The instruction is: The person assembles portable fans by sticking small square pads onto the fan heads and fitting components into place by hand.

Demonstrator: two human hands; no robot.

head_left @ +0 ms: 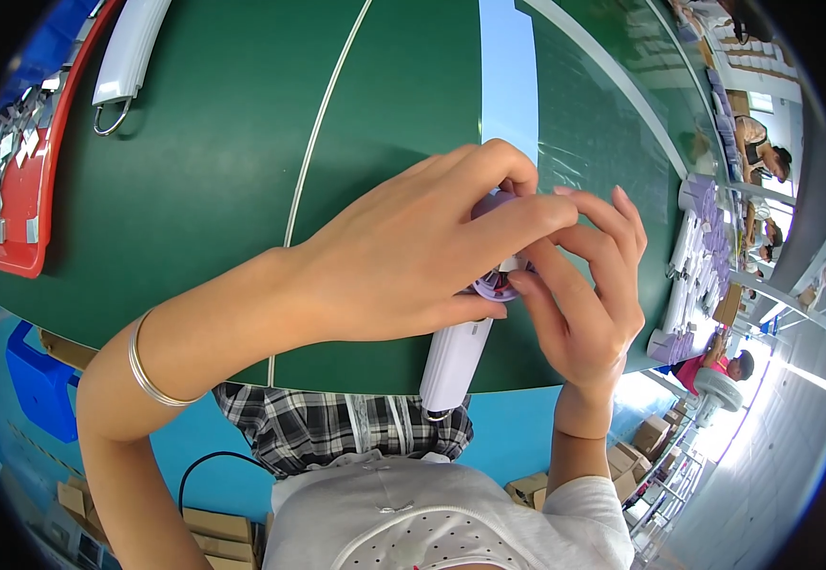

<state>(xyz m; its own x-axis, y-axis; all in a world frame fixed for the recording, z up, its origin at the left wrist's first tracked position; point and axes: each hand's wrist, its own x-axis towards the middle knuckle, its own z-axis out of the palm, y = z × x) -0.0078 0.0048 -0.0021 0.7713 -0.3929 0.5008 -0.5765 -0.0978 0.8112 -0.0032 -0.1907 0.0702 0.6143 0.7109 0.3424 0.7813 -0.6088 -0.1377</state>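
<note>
Above the green table (194, 171), two hands' fingers (527, 214) pinching one lilac handheld fan (456, 361); a second (128, 52) apart.

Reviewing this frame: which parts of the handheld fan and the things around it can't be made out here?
Head view only:
- Fan head: mostly covered by the left hand and right hand; only a lilac sliver shows.
- Fan handle: its lower end passes the table edge, ring barely visible.
- Red tray: cut off by the lens rim; its small silvery pieces are too small to identify.
- White handle: top cut off by the picture edge.
</note>
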